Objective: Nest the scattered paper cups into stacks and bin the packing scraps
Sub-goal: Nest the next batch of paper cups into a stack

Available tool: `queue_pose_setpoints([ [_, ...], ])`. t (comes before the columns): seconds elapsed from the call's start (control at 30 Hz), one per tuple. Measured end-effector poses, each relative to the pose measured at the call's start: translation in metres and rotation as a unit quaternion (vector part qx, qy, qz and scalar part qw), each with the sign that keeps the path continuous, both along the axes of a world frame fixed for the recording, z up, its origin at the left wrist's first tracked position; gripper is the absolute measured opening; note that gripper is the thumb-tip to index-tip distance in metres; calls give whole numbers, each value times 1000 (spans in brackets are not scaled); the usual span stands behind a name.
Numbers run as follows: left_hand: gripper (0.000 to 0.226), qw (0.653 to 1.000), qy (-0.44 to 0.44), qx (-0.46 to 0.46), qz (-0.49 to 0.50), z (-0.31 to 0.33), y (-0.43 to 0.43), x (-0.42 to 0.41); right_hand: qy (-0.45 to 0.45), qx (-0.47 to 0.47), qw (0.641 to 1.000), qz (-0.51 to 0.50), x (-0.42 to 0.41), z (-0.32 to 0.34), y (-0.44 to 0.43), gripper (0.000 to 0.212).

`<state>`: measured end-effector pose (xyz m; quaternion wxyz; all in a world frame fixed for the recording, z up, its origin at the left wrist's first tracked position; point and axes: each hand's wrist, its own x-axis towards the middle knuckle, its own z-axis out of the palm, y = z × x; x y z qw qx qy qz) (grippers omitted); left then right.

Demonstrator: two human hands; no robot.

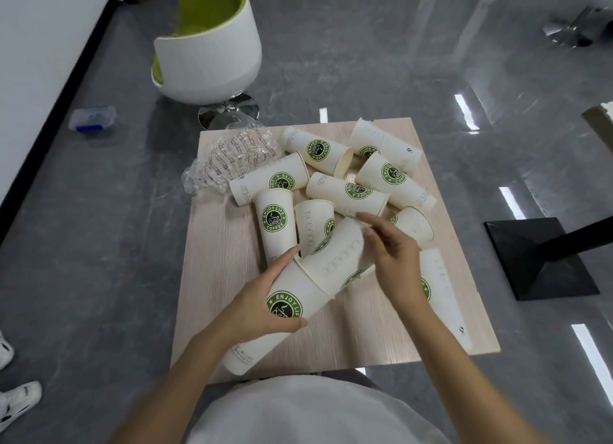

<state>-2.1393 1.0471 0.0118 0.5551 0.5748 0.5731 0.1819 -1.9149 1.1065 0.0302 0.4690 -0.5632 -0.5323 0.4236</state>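
**A:** How far along is the person getting?

**B:** Barely starting, I'd judge. The left grip (262,307) is wrapping round a cup (298,291), holding it tilted just above the counter (225,261) with its mouth pointing away. The right grip (391,254) is curling its fingers round the base end of a second cup (338,254), which is sitting partway inside the first. That pair is the only nesting plainly showing.

**A:** And what is waiting?

**B:** The loose cups (318,148) are lying scattered across the far half of the counter, several overlapping. A long pale shape (441,297) by the right edge may be a stack, but that is too blurred to tell. The plastic wrapper (229,158) is lying crumpled at the far left corner, hanging over the edge and touching one cup, so the scraps are not getting binned yet.

**A:** Anything standing in the way?

**B:** The loose cups are crowding just beyond the hands, right under the second cup's base, so pushing it home could be nudging them. No bin is showing anywhere. The white chair (212,52), a blue box (93,118) on the floor and a black table base (540,261) are sitting well apart.
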Motion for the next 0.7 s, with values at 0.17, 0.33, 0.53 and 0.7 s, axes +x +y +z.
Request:
queue_pose_setpoints([
  [0.17,109,1000,-14,5,17,0,0,6,-9,-29,997,64,-17,0,-13,26],
  [0.33,104,998,-30,21,49,-1,-1,13,3,-32,993,117,-28,7,-24,24],
  [0.53,104,996,-34,17,75,0,-2,18,-21,-20,991,130,-28,9,-25,25],
  [0.7,109,996,-37,9,86,-2,-1,21,-23,-30,989,143,-33,10,-28,26],
])
